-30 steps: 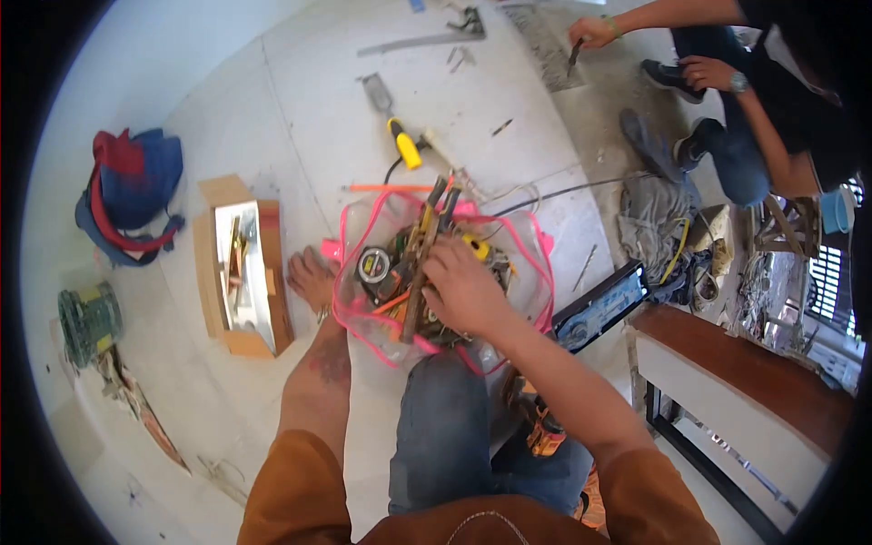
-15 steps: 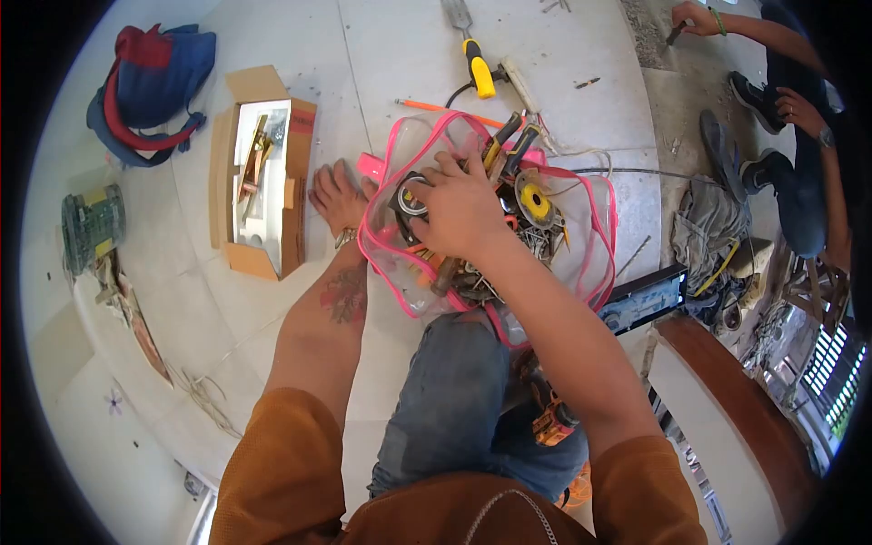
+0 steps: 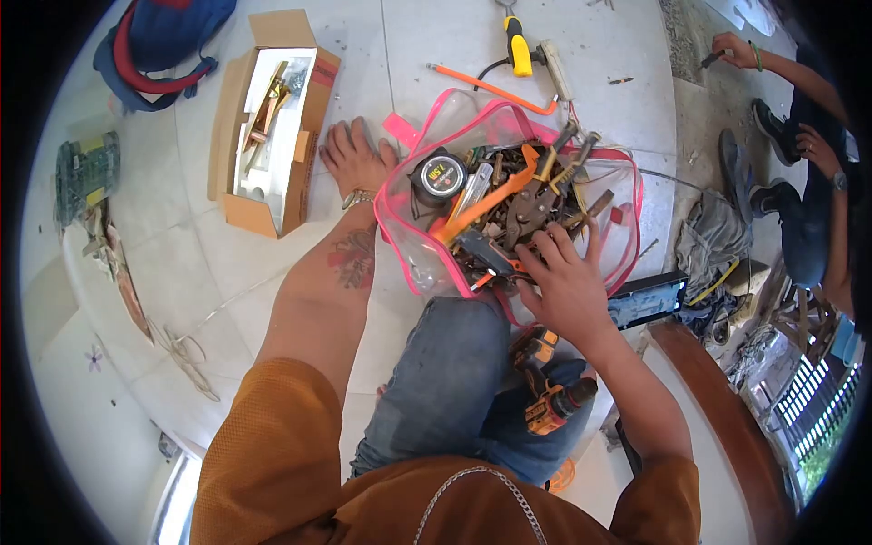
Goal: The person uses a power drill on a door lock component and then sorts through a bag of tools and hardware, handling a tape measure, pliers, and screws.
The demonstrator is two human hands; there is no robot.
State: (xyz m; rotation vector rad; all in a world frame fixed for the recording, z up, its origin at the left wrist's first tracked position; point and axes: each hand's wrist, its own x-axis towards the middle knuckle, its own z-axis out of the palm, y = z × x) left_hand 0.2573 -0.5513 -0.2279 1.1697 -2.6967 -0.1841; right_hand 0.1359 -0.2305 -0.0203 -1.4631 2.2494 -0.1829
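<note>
My left hand rests on the tiled floor with its fingers spread, between an open cardboard box and a clear bag with pink trim. Over the lower right of the bag's contents is my right hand, fingers apart and bent, touching or close to the tools, with nothing held. Inside the bag lie a black tape measure, an orange tool, pliers and many small metal pieces. What lies under my right palm is hidden.
The cardboard box holds brass-coloured hardware. A yellow-handled tool and orange rod lie beyond the bag. A cordless drill is by my legs. Another person's hand shows at upper right; a backpack at upper left.
My right hand has moved from the tape measure to the bag's lower right, uncovering the tape measure, the orange tool and the pliers. The view has shifted, and more of the drill shows.
</note>
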